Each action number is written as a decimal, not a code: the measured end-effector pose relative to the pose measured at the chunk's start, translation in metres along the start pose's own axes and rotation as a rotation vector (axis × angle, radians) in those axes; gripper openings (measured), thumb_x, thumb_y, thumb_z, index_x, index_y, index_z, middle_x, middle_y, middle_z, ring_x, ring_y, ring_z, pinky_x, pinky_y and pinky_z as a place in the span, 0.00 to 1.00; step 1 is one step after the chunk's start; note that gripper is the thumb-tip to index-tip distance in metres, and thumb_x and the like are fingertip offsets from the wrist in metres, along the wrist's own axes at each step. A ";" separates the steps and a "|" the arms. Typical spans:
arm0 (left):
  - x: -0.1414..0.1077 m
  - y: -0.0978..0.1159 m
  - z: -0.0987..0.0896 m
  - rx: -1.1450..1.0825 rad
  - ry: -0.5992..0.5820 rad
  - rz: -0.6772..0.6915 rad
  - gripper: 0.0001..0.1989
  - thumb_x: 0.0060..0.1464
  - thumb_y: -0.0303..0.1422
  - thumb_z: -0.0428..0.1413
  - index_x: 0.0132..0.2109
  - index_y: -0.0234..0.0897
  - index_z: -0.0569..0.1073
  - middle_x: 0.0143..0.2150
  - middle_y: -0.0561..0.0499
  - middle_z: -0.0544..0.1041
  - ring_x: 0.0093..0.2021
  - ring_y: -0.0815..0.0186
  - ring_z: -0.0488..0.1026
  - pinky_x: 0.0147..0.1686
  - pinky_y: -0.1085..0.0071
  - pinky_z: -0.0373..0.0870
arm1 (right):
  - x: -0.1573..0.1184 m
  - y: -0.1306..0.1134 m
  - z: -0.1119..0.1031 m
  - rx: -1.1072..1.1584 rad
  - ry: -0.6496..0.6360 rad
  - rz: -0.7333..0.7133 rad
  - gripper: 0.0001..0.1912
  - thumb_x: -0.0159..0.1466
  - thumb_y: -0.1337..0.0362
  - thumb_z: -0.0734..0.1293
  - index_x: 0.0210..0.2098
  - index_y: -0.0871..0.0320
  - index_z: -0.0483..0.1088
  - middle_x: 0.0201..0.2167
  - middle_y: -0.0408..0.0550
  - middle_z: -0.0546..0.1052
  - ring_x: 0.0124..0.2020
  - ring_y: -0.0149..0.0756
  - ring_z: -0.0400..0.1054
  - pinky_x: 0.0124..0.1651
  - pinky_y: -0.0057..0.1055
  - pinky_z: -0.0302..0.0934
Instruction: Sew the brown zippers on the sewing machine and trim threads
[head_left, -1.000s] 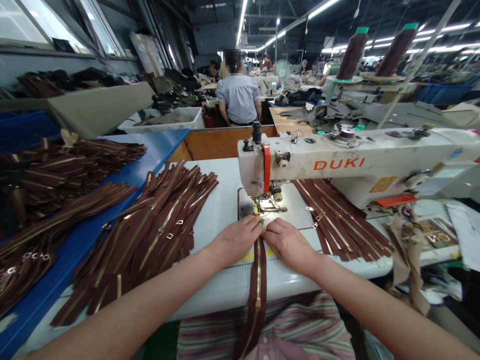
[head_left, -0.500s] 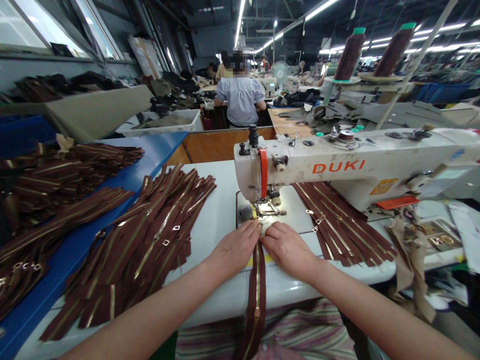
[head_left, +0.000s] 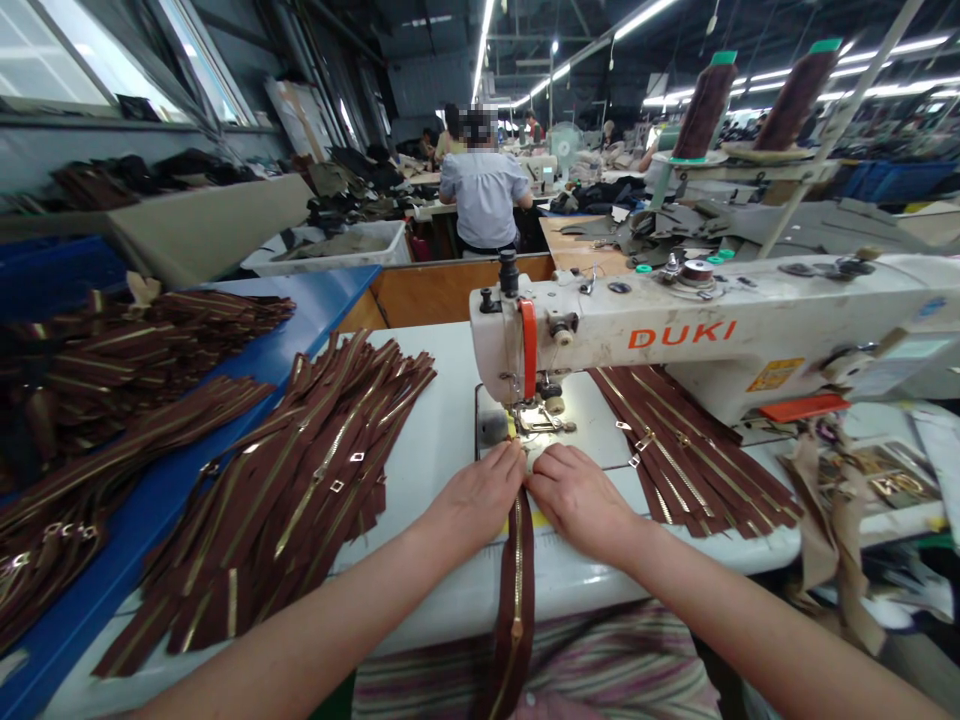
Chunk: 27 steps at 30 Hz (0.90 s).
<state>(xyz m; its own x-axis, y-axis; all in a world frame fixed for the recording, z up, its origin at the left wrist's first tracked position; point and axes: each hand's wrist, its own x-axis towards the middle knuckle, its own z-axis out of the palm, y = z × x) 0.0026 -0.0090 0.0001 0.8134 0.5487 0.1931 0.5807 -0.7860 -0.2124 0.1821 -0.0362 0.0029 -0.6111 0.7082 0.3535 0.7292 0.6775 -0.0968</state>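
A brown zipper with gold teeth point(head_left: 517, 590) runs from below the needle area of a white sewing machine point(head_left: 600, 325) down over the table edge onto the lap. My left hand point(head_left: 484, 492) is closed on the zipper's upper end, just in front of the presser foot. Beside it my right hand point(head_left: 574, 492) has its fingers bent together at the zipper's right edge, near a small pale piece by the foot; its fingertips are partly hidden, so what they pinch is unclear. The zipper's top end is covered by the fingers.
Brown zippers point(head_left: 300, 490) lie piled left of the machine, more point(head_left: 690, 450) under its arm at right. Another heap point(head_left: 150, 350) covers the blue table point(head_left: 330, 290). Thread cones point(head_left: 705, 105) stand behind. A person point(head_left: 484, 195) sits ahead, back turned.
The whole view has shifted slightly. Both hands and the zipper keep nearly the same place at the machine; the seated person's arms have moved a little.
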 end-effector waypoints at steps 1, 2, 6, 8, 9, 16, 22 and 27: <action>0.001 0.000 -0.001 0.001 -0.009 -0.007 0.20 0.56 0.17 0.42 0.54 0.22 0.65 0.54 0.33 0.72 0.57 0.55 0.68 0.54 0.62 0.67 | 0.001 0.002 0.000 -0.006 0.000 -0.009 0.06 0.65 0.69 0.63 0.32 0.60 0.71 0.32 0.49 0.71 0.38 0.40 0.59 0.41 0.35 0.54; 0.003 0.000 -0.002 0.003 -0.023 -0.018 0.20 0.56 0.17 0.42 0.54 0.22 0.65 0.54 0.34 0.72 0.57 0.55 0.68 0.54 0.63 0.67 | 0.003 0.003 0.000 -0.013 0.001 -0.017 0.07 0.65 0.69 0.63 0.31 0.60 0.71 0.32 0.49 0.71 0.38 0.39 0.59 0.41 0.35 0.54; 0.012 -0.002 -0.004 -0.002 -0.078 -0.089 0.18 0.56 0.18 0.43 0.53 0.24 0.65 0.53 0.37 0.72 0.56 0.56 0.68 0.55 0.64 0.66 | 0.010 0.014 -0.002 -0.042 0.005 -0.046 0.08 0.65 0.69 0.63 0.30 0.60 0.71 0.30 0.48 0.72 0.37 0.39 0.59 0.41 0.34 0.54; 0.016 -0.003 -0.004 -0.025 -0.076 -0.117 0.17 0.57 0.18 0.43 0.52 0.26 0.65 0.53 0.37 0.72 0.56 0.57 0.68 0.55 0.64 0.66 | 0.013 0.019 -0.003 -0.046 0.001 -0.057 0.09 0.65 0.69 0.63 0.30 0.61 0.72 0.30 0.49 0.72 0.37 0.39 0.60 0.41 0.34 0.54; 0.017 -0.003 -0.004 -0.037 -0.068 -0.126 0.16 0.57 0.18 0.43 0.51 0.26 0.66 0.53 0.37 0.72 0.56 0.57 0.68 0.55 0.63 0.66 | 0.014 0.021 -0.003 -0.045 -0.004 -0.060 0.09 0.65 0.69 0.62 0.30 0.61 0.72 0.30 0.49 0.72 0.37 0.39 0.60 0.42 0.34 0.54; 0.016 -0.007 0.000 -0.114 0.001 -0.134 0.14 0.58 0.20 0.45 0.51 0.28 0.65 0.52 0.37 0.72 0.55 0.56 0.69 0.54 0.61 0.69 | 0.014 0.022 -0.003 -0.011 -0.011 -0.028 0.10 0.66 0.69 0.61 0.31 0.61 0.73 0.30 0.49 0.72 0.37 0.39 0.60 0.42 0.34 0.54; 0.016 -0.009 0.002 -0.121 0.019 -0.138 0.12 0.58 0.21 0.45 0.49 0.31 0.65 0.51 0.39 0.73 0.54 0.57 0.71 0.52 0.61 0.71 | 0.014 0.022 -0.002 -0.001 0.009 -0.017 0.10 0.66 0.69 0.61 0.31 0.61 0.73 0.30 0.49 0.72 0.37 0.39 0.60 0.41 0.34 0.54; 0.018 -0.011 0.003 -0.104 0.046 -0.128 0.14 0.57 0.20 0.46 0.50 0.29 0.65 0.51 0.38 0.73 0.54 0.57 0.70 0.52 0.61 0.71 | 0.016 0.023 0.001 0.010 0.022 0.001 0.09 0.66 0.69 0.62 0.31 0.61 0.72 0.29 0.49 0.71 0.37 0.39 0.59 0.41 0.34 0.53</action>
<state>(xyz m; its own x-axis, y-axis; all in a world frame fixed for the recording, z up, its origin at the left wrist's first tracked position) 0.0110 0.0098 0.0033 0.7294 0.6341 0.2566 0.6704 -0.7373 -0.0836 0.1893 -0.0093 0.0057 -0.6034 0.7046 0.3735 0.7267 0.6787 -0.1062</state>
